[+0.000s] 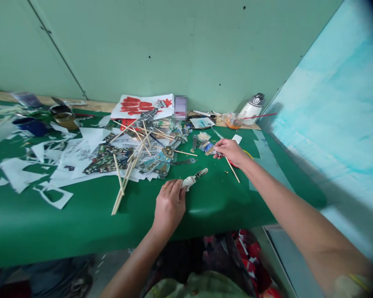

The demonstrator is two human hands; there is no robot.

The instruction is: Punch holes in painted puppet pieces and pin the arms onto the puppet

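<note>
My left hand (170,203) is closed around a small white piece with a dark, narrow tip (189,181), held just over the green table cover (211,207). The tip points up and to the right. Farther back, my right hand (231,151) reaches in with thumb and fingertips together at the edge of a small clear packet (208,147) with blue and tan contents. Whether the packet or something smaller is between those fingers I cannot tell. Under the right wrist lies a thin wooden stick (233,170), beside a partly hidden red and yellow ring.
Left of my hands are wooden sticks (132,167), shiny patterned pieces (161,160) and cut white paper (21,171). A blue pot (31,126) stands far left. Along the wall are a red-printed sheet (143,106) and a white bottle-like container (251,109).
</note>
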